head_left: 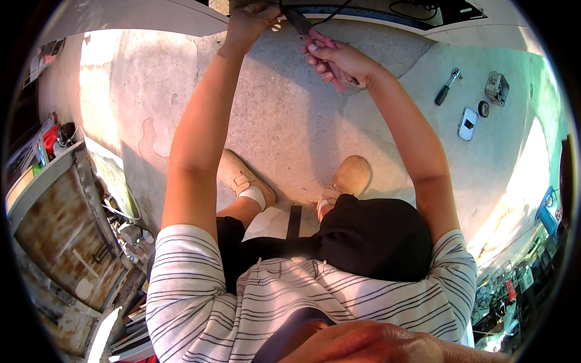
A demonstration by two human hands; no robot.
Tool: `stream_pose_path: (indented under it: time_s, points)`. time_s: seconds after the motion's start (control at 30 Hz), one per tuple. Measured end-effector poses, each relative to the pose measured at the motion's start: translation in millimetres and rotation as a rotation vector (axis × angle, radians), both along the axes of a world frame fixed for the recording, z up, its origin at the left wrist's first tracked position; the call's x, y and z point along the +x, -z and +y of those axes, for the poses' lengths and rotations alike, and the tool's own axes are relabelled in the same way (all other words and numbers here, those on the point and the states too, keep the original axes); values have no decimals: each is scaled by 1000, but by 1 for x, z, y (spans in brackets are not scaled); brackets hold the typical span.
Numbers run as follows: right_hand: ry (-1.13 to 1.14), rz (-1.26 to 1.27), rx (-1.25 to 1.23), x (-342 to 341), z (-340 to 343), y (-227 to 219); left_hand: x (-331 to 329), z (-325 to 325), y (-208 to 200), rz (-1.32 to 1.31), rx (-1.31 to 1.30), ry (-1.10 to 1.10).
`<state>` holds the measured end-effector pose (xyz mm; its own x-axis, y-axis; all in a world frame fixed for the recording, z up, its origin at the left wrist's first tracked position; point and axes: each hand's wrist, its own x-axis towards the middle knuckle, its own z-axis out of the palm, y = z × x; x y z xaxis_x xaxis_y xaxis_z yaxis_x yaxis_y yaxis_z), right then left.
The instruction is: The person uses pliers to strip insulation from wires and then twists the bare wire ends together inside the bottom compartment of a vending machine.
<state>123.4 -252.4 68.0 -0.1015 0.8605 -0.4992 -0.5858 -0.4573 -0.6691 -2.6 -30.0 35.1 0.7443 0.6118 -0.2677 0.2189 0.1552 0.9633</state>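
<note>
Over concrete floor [290,121], right hand [339,60] holds pink-handled pliers [315,37] pointing up-left.

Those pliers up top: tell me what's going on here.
A person in a striped shirt reaches both arms forward over a concrete floor. The right hand grips pink-handled pliers whose jaws meet a black cable; the left hand holds something beside them. A wrench and tape roll lie on the floor to the right.

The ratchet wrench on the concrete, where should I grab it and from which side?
Grip the wrench by its dark handle, the lower-left end, coming straight down from above. It lies flat with bare floor around it, and the metal head points up-right toward the small roll of tape.
</note>
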Motion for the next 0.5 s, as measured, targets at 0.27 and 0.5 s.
stream_pose_path:
  time_s: [0.27,0.5]
  points:
    - [-1,716,88,2,-2,5,-1,-7,-8,-28,22,-3]
    - [-10,1006,172,-5,-1,14,-1,-9,-11,-56,-45,-75]
